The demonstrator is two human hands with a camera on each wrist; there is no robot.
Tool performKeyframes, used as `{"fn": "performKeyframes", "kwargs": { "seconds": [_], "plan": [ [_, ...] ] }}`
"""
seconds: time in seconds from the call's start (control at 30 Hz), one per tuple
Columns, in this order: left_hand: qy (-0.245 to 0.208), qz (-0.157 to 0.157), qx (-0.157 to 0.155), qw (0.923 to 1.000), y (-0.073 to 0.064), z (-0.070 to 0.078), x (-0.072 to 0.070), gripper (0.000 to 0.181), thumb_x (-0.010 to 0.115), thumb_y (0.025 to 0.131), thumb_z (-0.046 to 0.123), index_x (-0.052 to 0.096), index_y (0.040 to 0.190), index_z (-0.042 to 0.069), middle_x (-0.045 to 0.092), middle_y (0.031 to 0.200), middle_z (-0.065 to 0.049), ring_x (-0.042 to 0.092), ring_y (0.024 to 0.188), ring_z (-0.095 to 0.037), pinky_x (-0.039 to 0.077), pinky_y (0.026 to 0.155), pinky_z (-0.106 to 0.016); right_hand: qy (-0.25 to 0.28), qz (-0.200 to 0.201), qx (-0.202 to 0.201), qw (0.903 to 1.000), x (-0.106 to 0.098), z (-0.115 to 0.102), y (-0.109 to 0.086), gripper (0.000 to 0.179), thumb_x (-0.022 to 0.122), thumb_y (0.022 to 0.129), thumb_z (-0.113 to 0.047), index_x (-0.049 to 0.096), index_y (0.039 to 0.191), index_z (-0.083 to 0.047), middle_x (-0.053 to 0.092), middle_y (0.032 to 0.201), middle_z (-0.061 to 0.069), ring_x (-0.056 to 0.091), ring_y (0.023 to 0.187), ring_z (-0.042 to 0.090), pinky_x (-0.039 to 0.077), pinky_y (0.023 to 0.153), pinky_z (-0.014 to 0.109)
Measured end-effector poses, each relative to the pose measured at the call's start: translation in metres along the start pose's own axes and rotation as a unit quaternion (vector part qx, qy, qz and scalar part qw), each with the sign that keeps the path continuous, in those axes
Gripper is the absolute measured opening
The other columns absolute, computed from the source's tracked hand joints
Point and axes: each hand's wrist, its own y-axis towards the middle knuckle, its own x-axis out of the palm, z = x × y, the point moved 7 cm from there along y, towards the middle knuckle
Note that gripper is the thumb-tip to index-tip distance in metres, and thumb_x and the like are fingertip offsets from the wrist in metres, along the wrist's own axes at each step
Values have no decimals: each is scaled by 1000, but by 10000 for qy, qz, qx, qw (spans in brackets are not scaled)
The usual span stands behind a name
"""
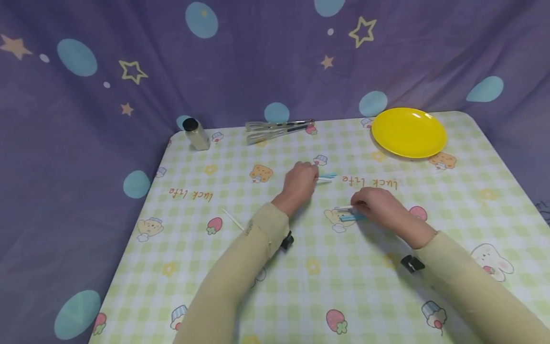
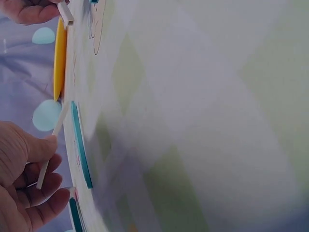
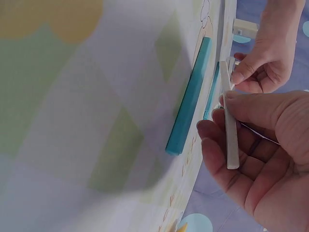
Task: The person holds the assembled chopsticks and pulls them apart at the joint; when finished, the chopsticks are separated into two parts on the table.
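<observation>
My left hand (image 1: 300,184) pinches a slim white stick (image 2: 54,137) between thumb and fingers, just over the table. Alongside it, a teal stick (image 2: 82,147) lies on the cloth. To the right, my right hand (image 1: 380,206) pinches another white stick (image 3: 230,130), held at a slant over the table. Close beside that hand a second teal stick (image 3: 189,99) rests on the cloth. One more thin white stick (image 1: 233,219) lies left of my left forearm, its lower end hidden by the sleeve.
A yellow plate (image 1: 409,133) stands at the back right. Along the back edge lies a long utensil (image 1: 275,131) with two clear ends and dark handles. At the back left is a small bottle (image 1: 197,136) with a black lid. A checked tablecloth (image 1: 301,306) covers the table.
</observation>
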Motion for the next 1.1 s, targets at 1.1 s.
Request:
{"fn": "performKeyframes", "kwargs": {
  "seconds": [1.1],
  "plan": [
    [1236, -65, 182, 9921, 13, 13, 12, 20, 56, 97, 12, 73, 103, 19, 65, 112, 2, 53, 94, -18, 47, 75, -32, 49, -111, -278, 9995, 12, 8, 2, 7, 75, 83, -4, 75, 86, -10, 69, 82, -4, 62, 78, 16, 51, 79, 42]
  ]
}}
